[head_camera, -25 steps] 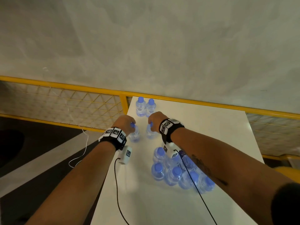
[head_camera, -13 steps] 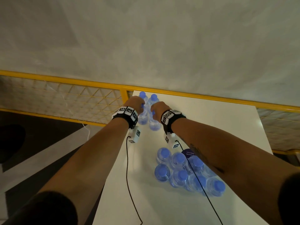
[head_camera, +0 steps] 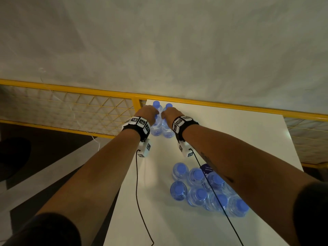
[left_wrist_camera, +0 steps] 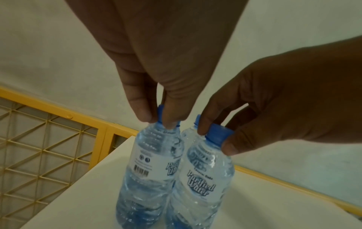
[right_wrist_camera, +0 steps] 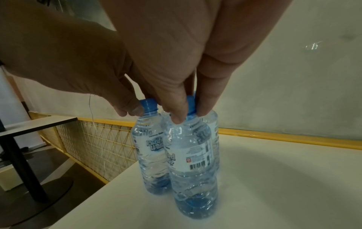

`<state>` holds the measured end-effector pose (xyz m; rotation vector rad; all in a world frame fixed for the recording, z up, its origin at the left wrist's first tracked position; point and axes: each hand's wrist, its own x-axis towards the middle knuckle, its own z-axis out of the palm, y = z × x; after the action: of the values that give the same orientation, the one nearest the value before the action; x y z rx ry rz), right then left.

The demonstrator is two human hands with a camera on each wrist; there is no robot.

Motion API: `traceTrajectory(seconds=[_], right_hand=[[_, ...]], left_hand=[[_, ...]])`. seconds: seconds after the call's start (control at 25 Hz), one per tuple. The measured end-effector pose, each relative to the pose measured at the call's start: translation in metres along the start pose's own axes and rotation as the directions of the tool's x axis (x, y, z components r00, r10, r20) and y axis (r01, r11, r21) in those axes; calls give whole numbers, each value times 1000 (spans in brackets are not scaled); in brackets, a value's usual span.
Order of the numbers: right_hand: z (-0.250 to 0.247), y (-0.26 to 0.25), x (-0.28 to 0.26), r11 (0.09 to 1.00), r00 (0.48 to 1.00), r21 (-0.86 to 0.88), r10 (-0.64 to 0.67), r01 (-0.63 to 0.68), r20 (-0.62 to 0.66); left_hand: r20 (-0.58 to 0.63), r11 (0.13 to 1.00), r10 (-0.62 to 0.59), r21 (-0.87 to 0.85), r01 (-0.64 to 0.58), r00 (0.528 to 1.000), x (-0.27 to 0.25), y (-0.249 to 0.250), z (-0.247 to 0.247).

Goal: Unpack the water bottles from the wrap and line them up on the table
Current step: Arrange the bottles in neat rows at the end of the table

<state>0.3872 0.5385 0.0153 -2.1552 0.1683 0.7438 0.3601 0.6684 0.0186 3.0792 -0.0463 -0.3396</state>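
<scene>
fingers of the left hand pinch the blue cap of the left bottle, standing upright near the far left corner of the white surface. just beside it, touching, the right bottle stands with its cap pinched by the right hand. two more bottles stand directly behind, by the yellow railing. further right and nearer the camera, the wrapped pack of bottles sits on the surface, well apart from the line.
</scene>
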Motion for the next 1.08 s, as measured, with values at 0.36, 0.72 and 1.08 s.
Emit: traceTrajectory(seconds=[0.36, 0.72, 1.08], right_hand=[[5, 5, 21, 995, 999, -88, -39, 36, -27], [-21, 15, -33, 697, 899, -606, -431, 385, 75], [-62, 109, -166, 529, 758, -569, -256, 629, 600]], left_hand=[[46, 1000, 2, -29, -1, 999, -1, -5, 0], [-141, 973, -105, -221, 72, 984, -47, 5, -15], [148, 838, 233, -531, -122, 961, -243, 103, 40]])
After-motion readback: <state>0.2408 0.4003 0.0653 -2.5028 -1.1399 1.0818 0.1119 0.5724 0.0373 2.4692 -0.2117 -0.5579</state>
